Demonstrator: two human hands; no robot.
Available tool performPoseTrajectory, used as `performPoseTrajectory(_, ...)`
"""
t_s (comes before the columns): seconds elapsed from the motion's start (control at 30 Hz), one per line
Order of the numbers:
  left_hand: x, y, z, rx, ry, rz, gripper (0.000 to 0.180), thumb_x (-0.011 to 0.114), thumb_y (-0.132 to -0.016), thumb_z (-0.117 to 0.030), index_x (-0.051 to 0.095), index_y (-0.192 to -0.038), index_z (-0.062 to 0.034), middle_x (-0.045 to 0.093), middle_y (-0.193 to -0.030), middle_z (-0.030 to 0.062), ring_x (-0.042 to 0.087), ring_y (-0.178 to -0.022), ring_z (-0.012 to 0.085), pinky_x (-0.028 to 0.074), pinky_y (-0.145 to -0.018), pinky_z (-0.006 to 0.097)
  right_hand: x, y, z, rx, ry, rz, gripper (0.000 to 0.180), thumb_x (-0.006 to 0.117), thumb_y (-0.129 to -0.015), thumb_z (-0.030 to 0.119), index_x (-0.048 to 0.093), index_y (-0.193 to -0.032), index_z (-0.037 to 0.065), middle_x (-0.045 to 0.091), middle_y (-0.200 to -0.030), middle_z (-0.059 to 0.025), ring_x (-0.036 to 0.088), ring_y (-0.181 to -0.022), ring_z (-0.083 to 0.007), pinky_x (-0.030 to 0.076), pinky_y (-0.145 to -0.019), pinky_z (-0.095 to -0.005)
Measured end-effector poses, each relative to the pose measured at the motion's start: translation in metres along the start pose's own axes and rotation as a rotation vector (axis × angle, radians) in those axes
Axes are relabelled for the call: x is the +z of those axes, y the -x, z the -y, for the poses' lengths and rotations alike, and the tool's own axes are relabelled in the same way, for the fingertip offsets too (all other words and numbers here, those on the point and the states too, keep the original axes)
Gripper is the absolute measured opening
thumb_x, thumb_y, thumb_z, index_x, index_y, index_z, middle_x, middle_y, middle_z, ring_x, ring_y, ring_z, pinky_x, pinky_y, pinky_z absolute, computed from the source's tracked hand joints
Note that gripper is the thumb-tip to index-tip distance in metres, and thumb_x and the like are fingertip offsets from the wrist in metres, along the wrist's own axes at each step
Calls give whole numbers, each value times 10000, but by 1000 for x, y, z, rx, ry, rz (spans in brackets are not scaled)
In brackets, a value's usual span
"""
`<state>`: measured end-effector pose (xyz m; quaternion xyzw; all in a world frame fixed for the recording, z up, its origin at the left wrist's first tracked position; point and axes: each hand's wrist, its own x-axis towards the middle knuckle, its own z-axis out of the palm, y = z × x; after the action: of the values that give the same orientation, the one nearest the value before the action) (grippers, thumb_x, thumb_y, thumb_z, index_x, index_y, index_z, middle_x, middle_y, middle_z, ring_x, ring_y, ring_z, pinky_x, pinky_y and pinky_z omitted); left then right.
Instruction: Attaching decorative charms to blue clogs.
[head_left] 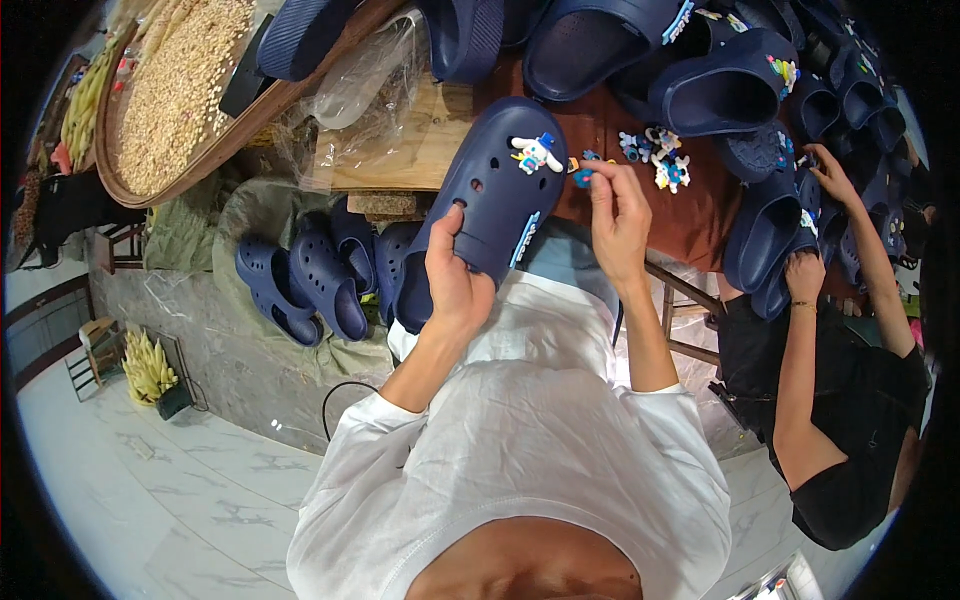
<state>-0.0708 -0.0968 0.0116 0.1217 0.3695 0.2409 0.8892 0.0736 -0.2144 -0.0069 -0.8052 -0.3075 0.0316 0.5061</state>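
My left hand (458, 282) grips a navy foam clog (480, 210) by its heel end, thumb on top and toe pointing away from me. A white cartoon charm with a blue hat (537, 152) sits on the clog's upper, and a light-blue lettered strip (525, 240) runs along its right side. Other round holes in the upper are bare. Just right of the clog, my right hand (622, 218) pinches a small blue charm (583, 178) between thumb and fingertips, apart from the shoe. Beyond that hand, several blue and white charms (668, 165) lie in a loose pile on a reddish-brown surface.
Navy clogs (715, 85) crowd the far side and right. More clogs (325, 280) rest on greenish sheeting at left. A wooden board (390, 150), clear plastic bag (360, 80) and basket of pale grains (185, 90) stand far left. At right, a co-worker in black (840, 400) handles clogs.
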Motion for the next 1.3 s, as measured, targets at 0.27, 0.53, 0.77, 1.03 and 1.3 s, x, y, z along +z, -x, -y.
performPoseTrajectory(0.27, -1, -2, -2, -109, 179, 120, 365, 476, -930, -240, 516, -1212, -11, 589, -1231, 164, 580, -1124, 274, 417, -1020, 431, 22, 7, 21, -7, -121, 83, 136, 588, -920, 95, 640, -1027, 29, 581, -879, -79, 587, -721, -151, 467, -641, -263)
performPoseTrajectory(0.53, -2, -4, -4, -130, 206, 107, 375, 470, -932, -250, 517, -1216, -10, 588, -1232, 171, 575, -1133, 285, 412, -1025, 441, 26, 6, 21, -35, -81, 20, 131, 609, -896, 70, 636, -1016, 26, 547, -884, -64, 563, -697, -135, 467, -631, -252)
performPoseTrajectory(0.77, 7, -1, -11, -255, 404, 109, 371, 441, -938, -229, 531, -1217, -1, 572, -1258, 179, 547, -1172, 299, 376, -1055, 457, 33, 2, 23, -34, -65, -41, 112, 616, -888, 69, 639, -992, 32, 535, -842, -52, 543, -664, -118, 455, -604, -249)
performPoseTrajectory(1.03, 13, 9, -5, -236, 393, 79, 392, 434, -937, -227, 510, -1234, 16, 552, -1285, 175, 521, -1202, 300, 353, -1075, 453, 38, -3, 28, 63, -80, -61, 80, 603, -896, 61, 605, -962, 15, 542, -848, -48, 541, -664, -93, 447, -588, -234)
performPoseTrajectory(1.3, 13, 9, -10, -240, 384, 72, 391, 442, -934, -221, 505, -1243, 11, 550, -1286, 181, 518, -1206, 308, 352, -1078, 462, 28, 2, 11, 255, -407, 60, 247, 660, -879, 121, 570, -1084, 16, 554, -1002, -53, 553, -861, -107, 462, -697, -230)
